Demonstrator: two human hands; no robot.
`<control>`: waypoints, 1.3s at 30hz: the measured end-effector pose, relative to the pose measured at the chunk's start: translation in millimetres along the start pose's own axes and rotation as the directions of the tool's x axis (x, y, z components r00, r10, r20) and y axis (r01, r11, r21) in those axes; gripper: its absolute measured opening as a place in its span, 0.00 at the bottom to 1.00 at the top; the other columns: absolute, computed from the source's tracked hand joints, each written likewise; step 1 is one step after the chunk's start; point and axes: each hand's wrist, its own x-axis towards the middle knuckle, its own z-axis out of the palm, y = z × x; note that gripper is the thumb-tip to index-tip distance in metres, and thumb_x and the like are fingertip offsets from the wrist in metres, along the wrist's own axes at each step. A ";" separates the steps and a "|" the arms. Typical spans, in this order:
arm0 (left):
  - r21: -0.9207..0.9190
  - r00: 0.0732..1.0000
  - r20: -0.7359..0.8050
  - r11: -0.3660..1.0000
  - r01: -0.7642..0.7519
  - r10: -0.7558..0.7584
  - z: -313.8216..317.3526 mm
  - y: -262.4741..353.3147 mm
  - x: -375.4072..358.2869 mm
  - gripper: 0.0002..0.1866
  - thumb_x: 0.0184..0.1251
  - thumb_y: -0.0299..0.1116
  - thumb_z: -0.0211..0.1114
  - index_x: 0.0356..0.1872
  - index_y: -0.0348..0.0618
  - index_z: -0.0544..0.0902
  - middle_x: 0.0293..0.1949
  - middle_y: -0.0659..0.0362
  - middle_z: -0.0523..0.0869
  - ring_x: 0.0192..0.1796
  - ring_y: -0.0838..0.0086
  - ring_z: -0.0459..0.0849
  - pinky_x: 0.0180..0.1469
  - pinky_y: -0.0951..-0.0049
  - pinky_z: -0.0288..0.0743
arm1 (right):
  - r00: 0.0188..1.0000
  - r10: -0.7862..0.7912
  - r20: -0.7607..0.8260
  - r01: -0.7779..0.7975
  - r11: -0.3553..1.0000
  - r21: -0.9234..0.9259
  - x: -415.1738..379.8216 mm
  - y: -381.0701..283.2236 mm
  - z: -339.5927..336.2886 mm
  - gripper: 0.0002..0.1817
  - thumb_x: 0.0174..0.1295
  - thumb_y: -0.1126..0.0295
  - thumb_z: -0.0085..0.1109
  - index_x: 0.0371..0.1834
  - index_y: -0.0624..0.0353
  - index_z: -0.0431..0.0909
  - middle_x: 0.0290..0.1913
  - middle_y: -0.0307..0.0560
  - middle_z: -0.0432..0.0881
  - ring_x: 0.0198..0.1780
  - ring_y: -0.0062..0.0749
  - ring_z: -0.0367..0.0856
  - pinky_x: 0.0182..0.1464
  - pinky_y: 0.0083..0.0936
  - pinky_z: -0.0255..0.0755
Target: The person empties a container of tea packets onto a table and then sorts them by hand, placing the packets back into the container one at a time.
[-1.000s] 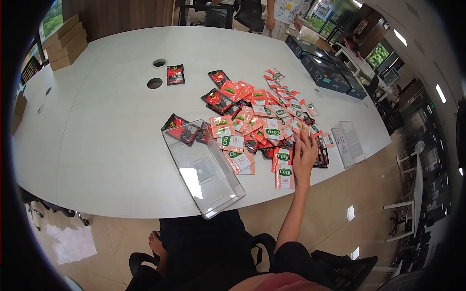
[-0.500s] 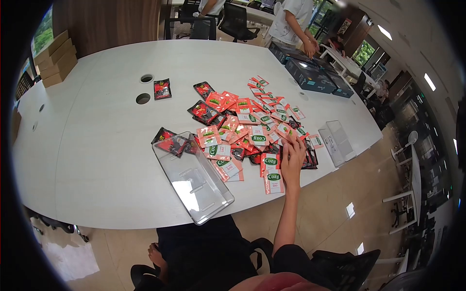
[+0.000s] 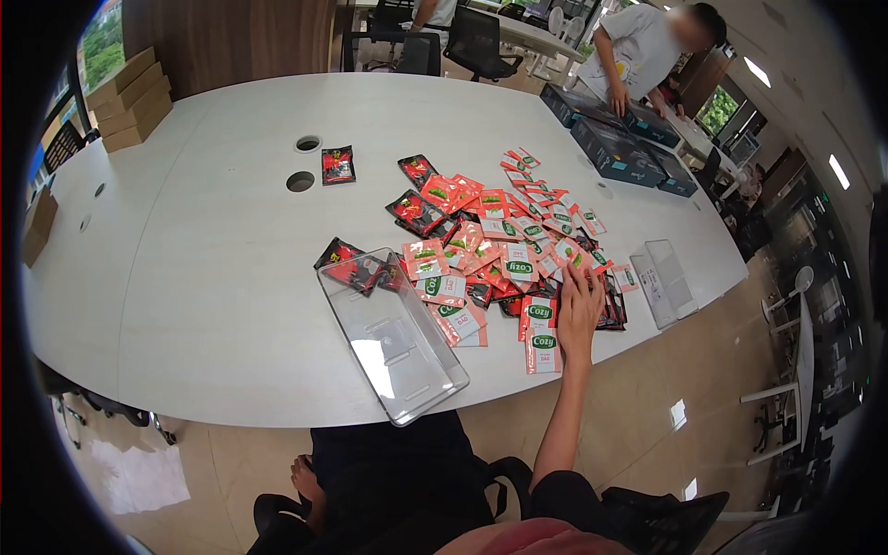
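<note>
On the pile of sachets lies my right hand (image 3: 581, 310), palm down, with its fingers stretched out and slightly apart at the pile's right side. Its fingertips touch the red and white sachets there; what is beneath the palm is hidden. Two Cozy sachets (image 3: 543, 351) lie just left of the wrist. Black and red packets (image 3: 418, 212) show among and under the lighter ones. Low by my lap is what appears to be my left hand (image 3: 307, 478), away from the table; its fingers are too small to read.
A clear plastic tray (image 3: 393, 338) tilts over the front table edge, one corner by a black packet. Another clear container (image 3: 661, 287) stands at the right. Dark boxes (image 3: 615, 153) sit at the far right, where a person handles them. Cardboard boxes (image 3: 134, 102) are stacked far left.
The view has shifted, so the table contents appear further right. My right hand stays on the sachets. The person at the far boxes now leans over them, with one dark box raised or shifted.
</note>
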 end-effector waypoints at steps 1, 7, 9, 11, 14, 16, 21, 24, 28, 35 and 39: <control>0.001 1.000 0.010 1.000 0.000 0.000 0.8 -2.4 1.5 0.10 0.71 0.38 0.53 0.37 0.46 0.80 0.35 0.57 0.83 0.41 0.60 0.83 0.40 0.56 0.77 | 1.000 0.011 0.001 -0.011 1.000 -0.003 -0.2 0.6 0.6 0.25 0.79 0.56 0.35 0.62 0.57 0.78 0.67 0.40 0.74 0.74 0.45 0.58 0.77 0.45 0.42; 0.003 0.999 -0.032 1.000 -0.010 0.010 -8.6 8.4 -0.3 0.12 0.72 0.39 0.52 0.38 0.45 0.80 0.35 0.56 0.83 0.41 0.58 0.83 0.41 0.56 0.77 | 0.997 -0.058 -0.047 0.060 0.997 0.040 -0.2 8.3 2.3 0.22 0.78 0.59 0.38 0.59 0.60 0.79 0.64 0.45 0.75 0.73 0.44 0.60 0.75 0.44 0.47; -0.026 1.000 0.022 1.000 0.011 -0.010 -11.9 8.1 2.6 0.12 0.71 0.40 0.52 0.38 0.45 0.80 0.35 0.56 0.83 0.41 0.58 0.83 0.41 0.56 0.77 | 0.998 -0.030 -0.057 0.033 0.998 0.048 -0.1 10.5 3.1 0.26 0.79 0.56 0.35 0.56 0.60 0.81 0.67 0.46 0.72 0.73 0.44 0.59 0.74 0.42 0.46; -0.051 0.996 0.071 0.998 0.049 -0.045 -12.9 12.7 2.6 0.12 0.71 0.40 0.53 0.39 0.45 0.80 0.35 0.56 0.83 0.41 0.57 0.83 0.41 0.56 0.76 | 0.995 -0.002 -0.103 0.009 0.997 0.074 1.1 6.3 -0.2 0.26 0.79 0.56 0.34 0.52 0.61 0.84 0.67 0.46 0.72 0.73 0.44 0.59 0.74 0.42 0.47; 0.006 0.998 0.050 1.000 0.028 -0.028 -22.6 20.7 0.4 0.12 0.71 0.40 0.52 0.38 0.45 0.80 0.36 0.56 0.83 0.41 0.57 0.83 0.42 0.56 0.76 | 0.994 0.004 -0.106 0.000 0.999 0.041 0.1 8.3 1.7 0.28 0.79 0.56 0.33 0.51 0.63 0.84 0.68 0.43 0.71 0.74 0.45 0.58 0.75 0.42 0.46; -0.033 0.999 0.040 0.999 0.029 -0.028 -23.5 20.7 1.1 0.12 0.70 0.40 0.52 0.39 0.45 0.80 0.36 0.56 0.82 0.42 0.57 0.83 0.42 0.56 0.76 | 0.993 0.002 -0.120 0.001 1.000 0.023 -0.3 8.1 2.6 0.25 0.79 0.59 0.35 0.51 0.57 0.86 0.70 0.41 0.71 0.74 0.47 0.58 0.75 0.45 0.46; 0.015 0.999 0.030 0.999 0.030 -0.031 -26.2 28.8 2.5 0.11 0.71 0.39 0.52 0.40 0.47 0.80 0.36 0.56 0.82 0.42 0.58 0.83 0.43 0.56 0.76 | 0.994 -0.011 -0.108 0.011 1.000 0.007 2.0 7.8 2.8 0.26 0.79 0.59 0.33 0.50 0.58 0.86 0.68 0.41 0.74 0.74 0.46 0.58 0.75 0.44 0.45; 0.028 0.998 0.054 0.999 0.039 -0.041 -24.3 23.2 2.3 0.10 0.72 0.38 0.51 0.41 0.49 0.80 0.36 0.57 0.82 0.42 0.60 0.83 0.43 0.58 0.77 | 0.990 -0.025 -0.140 0.030 0.999 0.031 3.2 4.3 -1.6 0.28 0.79 0.58 0.33 0.47 0.58 0.88 0.65 0.41 0.78 0.73 0.43 0.58 0.75 0.42 0.43; 0.053 0.995 0.074 0.997 0.064 -0.068 -22.1 22.0 2.5 0.10 0.72 0.38 0.50 0.42 0.51 0.81 0.36 0.59 0.82 0.42 0.62 0.84 0.42 0.60 0.77 | 0.997 -0.001 -0.081 0.003 1.000 0.030 2.6 0.8 -3.1 0.29 0.79 0.57 0.32 0.45 0.58 0.88 0.65 0.41 0.78 0.73 0.44 0.58 0.75 0.41 0.43; 0.036 0.999 -0.003 0.998 -0.048 0.048 2.2 -4.5 -1.4 0.11 0.73 0.35 0.47 0.43 0.54 0.80 0.36 0.61 0.82 0.41 0.62 0.84 0.40 0.60 0.78 | 0.994 -0.003 -0.108 0.007 0.999 0.035 2.7 11.3 7.4 0.29 0.80 0.56 0.32 0.47 0.58 0.88 0.66 0.40 0.77 0.74 0.44 0.58 0.75 0.43 0.43; 0.021 0.999 0.029 0.999 -0.023 0.023 0.6 -2.3 -0.4 0.12 0.73 0.33 0.46 0.43 0.53 0.80 0.36 0.61 0.82 0.41 0.62 0.84 0.40 0.59 0.78 | 0.992 -0.015 -0.125 0.023 0.998 0.064 3.7 10.1 2.6 0.28 0.80 0.55 0.32 0.52 0.57 0.86 0.69 0.41 0.73 0.74 0.44 0.58 0.76 0.44 0.43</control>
